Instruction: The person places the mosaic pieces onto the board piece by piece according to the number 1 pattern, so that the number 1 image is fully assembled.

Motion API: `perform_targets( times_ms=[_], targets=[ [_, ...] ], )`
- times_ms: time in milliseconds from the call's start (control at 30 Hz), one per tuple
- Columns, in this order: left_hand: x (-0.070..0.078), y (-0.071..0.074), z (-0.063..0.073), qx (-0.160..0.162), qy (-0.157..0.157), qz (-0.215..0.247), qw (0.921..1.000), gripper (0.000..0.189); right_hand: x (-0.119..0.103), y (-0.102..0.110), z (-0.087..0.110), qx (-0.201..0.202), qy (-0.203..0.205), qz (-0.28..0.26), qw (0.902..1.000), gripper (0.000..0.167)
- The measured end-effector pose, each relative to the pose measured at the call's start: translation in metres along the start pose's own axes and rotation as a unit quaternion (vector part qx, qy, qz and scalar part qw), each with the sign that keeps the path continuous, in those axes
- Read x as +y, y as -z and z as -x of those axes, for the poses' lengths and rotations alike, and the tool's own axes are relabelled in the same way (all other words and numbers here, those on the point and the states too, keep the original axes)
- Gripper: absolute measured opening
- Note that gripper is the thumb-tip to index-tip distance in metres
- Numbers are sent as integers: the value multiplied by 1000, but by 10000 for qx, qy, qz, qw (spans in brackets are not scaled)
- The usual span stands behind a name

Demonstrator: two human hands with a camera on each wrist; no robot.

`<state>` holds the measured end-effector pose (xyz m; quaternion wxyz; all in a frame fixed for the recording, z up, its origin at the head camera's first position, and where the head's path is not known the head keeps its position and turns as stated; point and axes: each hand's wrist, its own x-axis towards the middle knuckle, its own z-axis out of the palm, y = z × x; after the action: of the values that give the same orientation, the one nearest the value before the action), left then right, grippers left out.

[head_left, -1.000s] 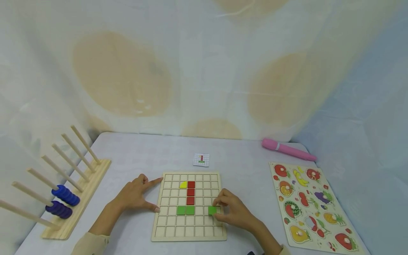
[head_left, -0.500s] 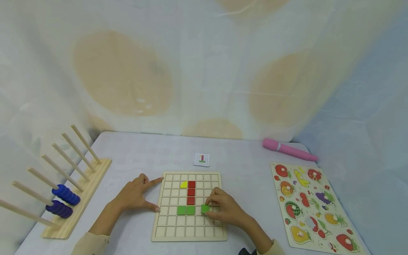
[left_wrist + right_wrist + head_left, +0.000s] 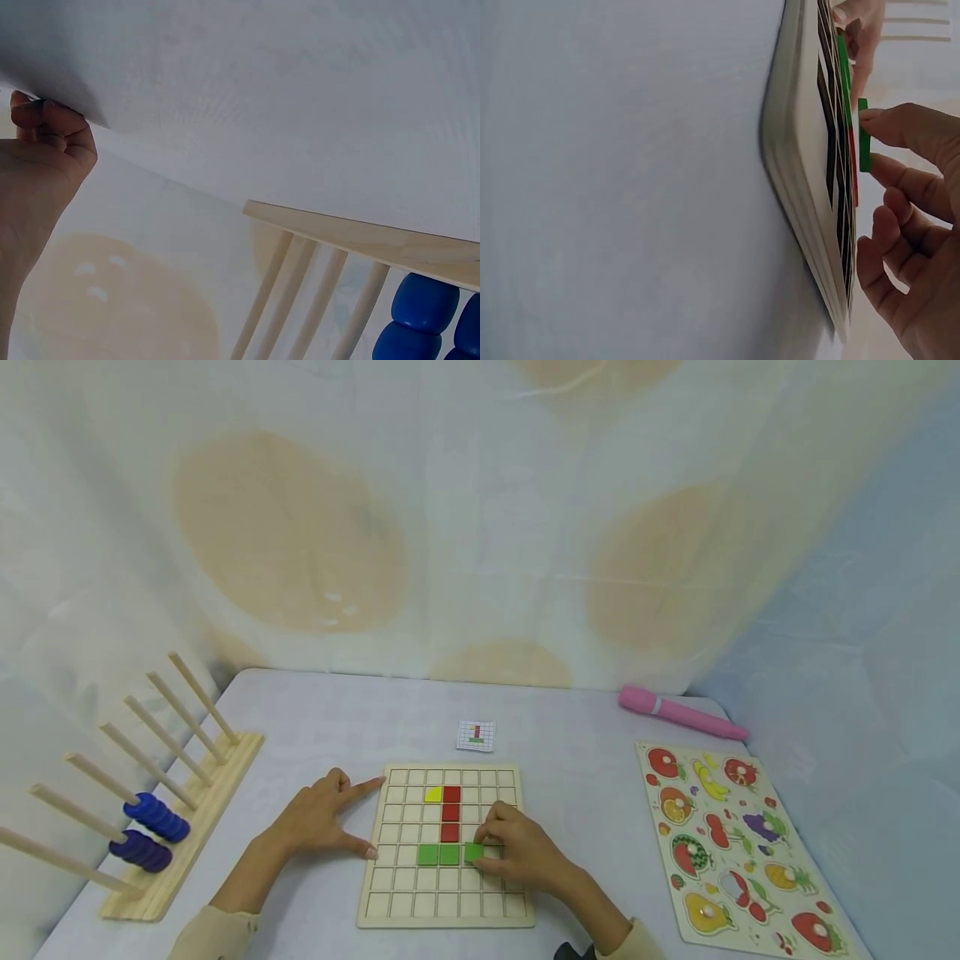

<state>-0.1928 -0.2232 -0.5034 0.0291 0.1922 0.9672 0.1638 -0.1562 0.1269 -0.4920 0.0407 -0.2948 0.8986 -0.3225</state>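
Note:
My right hand [image 3: 521,852] pinches a green square tile [image 3: 473,853] between thumb and index finger. In the right wrist view that green tile [image 3: 864,135] is held just off the surface of the wooden grid board [image 3: 799,105]. On the board [image 3: 397,906], two green tiles [image 3: 438,855] sit side by side, left of the held one. Above them stands a column of several red tiles [image 3: 450,813], with a yellow tile [image 3: 433,794] of cut corner left of the top one. My left hand [image 3: 318,817] touches the board's left edge with index finger and thumb spread apart.
A small pattern card [image 3: 476,736] lies behind the board. At left stands a wooden peg abacus [image 3: 187,818] with blue [image 3: 156,817] and purple beads [image 3: 140,852]. On the right are a fruit puzzle board [image 3: 738,852] and a pink marker [image 3: 678,712].
My right hand has moved left across the board with the green tile, bringing it close beside the two placed green tiles. The left hand has stayed in place.

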Motion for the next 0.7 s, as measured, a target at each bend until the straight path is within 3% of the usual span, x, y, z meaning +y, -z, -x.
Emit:
perform_targets(
  times_ms=[200,500,700],
  targets=[
    [1,0,0,25,-21,-21,10000,110,-2,-3,-1,-60,61,374,9993,20],
    [0,-2,-2,29,-38,-76,10000,110,-1,-5,1,55,67,519,9986,20],
    [0,1,-2,-46,-28,-76,10000,109,-4,0,2,219,202,800,9963,34]
  ],
)
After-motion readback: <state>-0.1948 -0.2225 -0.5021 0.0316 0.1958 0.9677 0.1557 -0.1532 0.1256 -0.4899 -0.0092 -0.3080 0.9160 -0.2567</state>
